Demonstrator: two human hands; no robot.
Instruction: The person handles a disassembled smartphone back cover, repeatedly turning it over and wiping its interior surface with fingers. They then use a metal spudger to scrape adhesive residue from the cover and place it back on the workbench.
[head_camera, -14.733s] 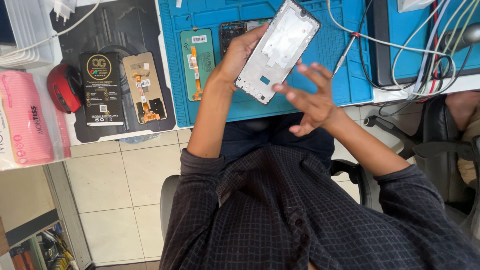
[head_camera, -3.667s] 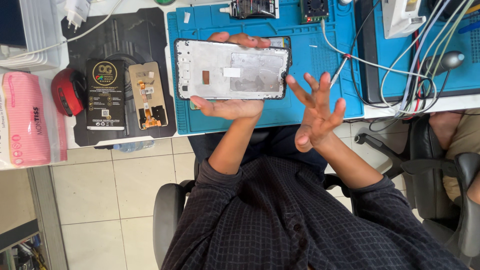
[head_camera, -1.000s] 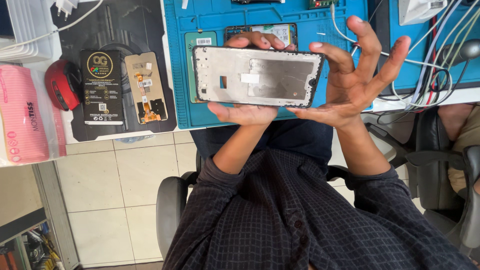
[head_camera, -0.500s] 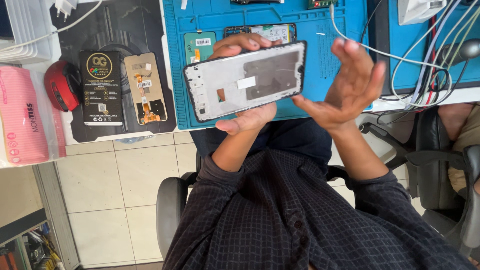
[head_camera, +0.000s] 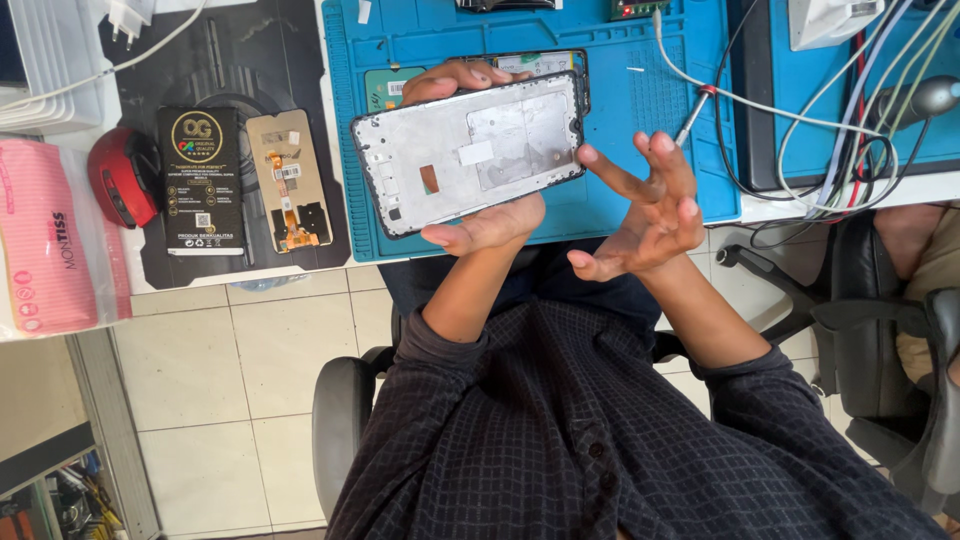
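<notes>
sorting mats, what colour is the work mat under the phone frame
Blue work mat, seen best in the head view.

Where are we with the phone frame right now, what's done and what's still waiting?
Done: the frame is stripped, its bare metal inside facing up. In hand: the left hand holds it over the blue mat; the right hand is open beside it, fingers spread, holding nothing. Left: the replacement screen and its black box lie on the dark mat, not yet picked up.
</notes>
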